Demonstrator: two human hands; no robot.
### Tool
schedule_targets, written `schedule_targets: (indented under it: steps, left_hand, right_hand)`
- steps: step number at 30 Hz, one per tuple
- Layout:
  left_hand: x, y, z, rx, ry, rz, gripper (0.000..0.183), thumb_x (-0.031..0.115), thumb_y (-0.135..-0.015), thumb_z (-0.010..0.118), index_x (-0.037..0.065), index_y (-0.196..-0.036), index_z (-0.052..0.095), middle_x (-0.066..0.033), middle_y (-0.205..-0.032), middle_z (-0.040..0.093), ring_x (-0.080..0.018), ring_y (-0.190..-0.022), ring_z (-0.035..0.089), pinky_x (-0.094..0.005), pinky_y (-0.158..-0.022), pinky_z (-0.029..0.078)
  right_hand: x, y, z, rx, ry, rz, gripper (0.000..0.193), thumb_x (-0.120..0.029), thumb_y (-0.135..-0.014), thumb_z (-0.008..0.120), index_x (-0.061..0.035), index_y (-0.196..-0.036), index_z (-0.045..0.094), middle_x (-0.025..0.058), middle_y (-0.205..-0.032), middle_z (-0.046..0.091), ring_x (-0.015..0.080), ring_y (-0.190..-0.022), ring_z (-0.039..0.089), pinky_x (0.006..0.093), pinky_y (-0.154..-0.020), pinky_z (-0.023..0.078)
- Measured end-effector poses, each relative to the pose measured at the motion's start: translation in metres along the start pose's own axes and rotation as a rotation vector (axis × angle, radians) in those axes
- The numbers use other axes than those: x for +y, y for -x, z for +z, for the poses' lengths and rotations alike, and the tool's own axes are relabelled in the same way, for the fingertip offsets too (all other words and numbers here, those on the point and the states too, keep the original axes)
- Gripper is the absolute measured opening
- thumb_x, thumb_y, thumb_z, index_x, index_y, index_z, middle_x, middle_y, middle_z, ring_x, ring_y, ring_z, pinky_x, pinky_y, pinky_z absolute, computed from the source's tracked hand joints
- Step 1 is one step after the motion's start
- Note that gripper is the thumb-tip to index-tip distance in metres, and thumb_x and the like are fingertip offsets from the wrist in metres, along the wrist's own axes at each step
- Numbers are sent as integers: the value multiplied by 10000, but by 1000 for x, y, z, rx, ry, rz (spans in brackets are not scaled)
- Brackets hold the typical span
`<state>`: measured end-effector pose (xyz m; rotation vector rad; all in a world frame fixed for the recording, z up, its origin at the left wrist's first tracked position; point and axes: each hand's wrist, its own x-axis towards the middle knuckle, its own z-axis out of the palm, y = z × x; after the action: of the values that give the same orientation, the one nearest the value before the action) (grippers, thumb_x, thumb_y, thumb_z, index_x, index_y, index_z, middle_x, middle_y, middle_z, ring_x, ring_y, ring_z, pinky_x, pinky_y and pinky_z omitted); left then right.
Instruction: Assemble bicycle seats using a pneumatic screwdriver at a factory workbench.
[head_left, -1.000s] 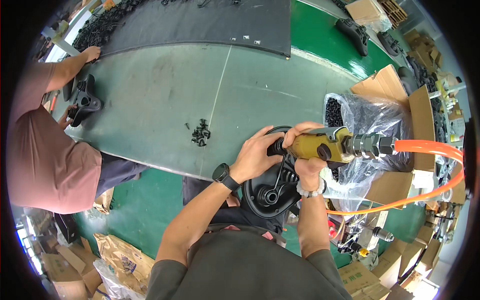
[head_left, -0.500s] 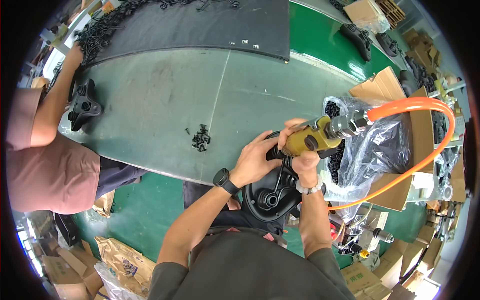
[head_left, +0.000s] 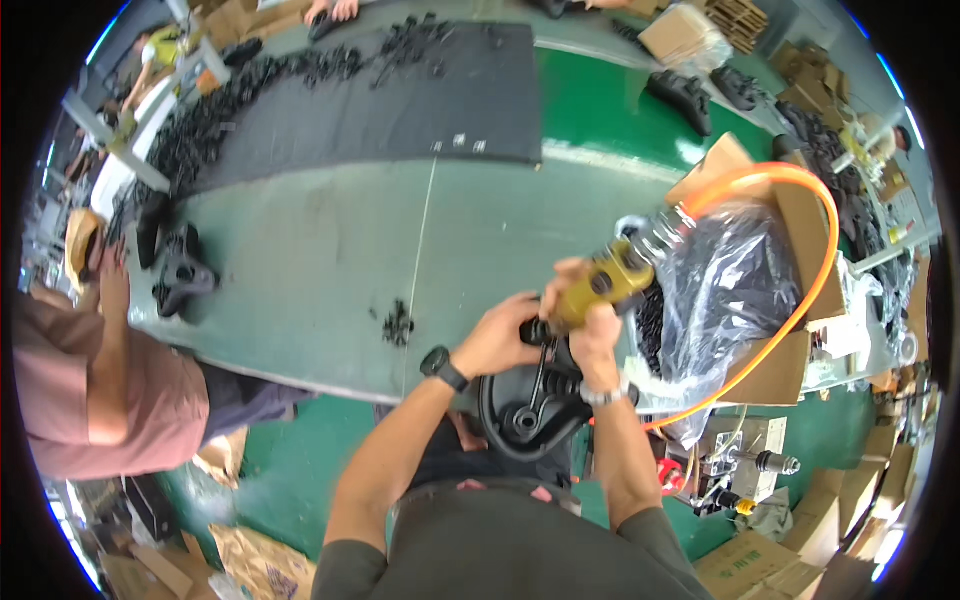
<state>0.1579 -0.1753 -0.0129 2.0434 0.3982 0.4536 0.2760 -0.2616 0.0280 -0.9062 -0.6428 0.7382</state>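
My right hand is wrapped round a yellow air tool with an orange hose on its back end. The tool slants down to the left, its front end against the top of a black curved moulded part. My left hand grips the upper end of that part, close to the tool's nose; some of its fingers are hidden. A thin rod and a round socket show inside the part, which hangs over the table's front edge before my body. A small pile of black screw-like pieces lies on the green table.
An open carton with a plastic liner and small black pieces stands at right. A black mat bearing many black parts covers the far table. Another person stands at left near a black part. Machinery is at lower right.
The view has shifted, showing more of the far side. Both hands still hold the tool and black part together. The other person's arm has come down from the pile of black parts.
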Motion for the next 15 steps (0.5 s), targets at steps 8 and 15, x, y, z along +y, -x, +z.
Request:
schedule_targets:
  steps: [8,15]
  left_hand:
    - [-35,-44,-24,589,156,-344,446,177,-636,778,24,-1024,619,-129,-960,650,-281,-929,628,-370,-864,482]
    - [-33,-147,6,551,359,-209,437,272,-798,688,-16,-1112,590,-142,-1022,664,-253,-936,624,-339,-853,477]
  right_hand:
    - [-64,66,-52,189,142,-370,803,-705,-726,628,-24,-1113,455,116,-712,557,237,-610,552,332,-578,473]
    - [31,84,-58,308,312,-204,677,-474,-781,732,10,-1154,442,83,-751,573,160,-689,545,280,-646,433]
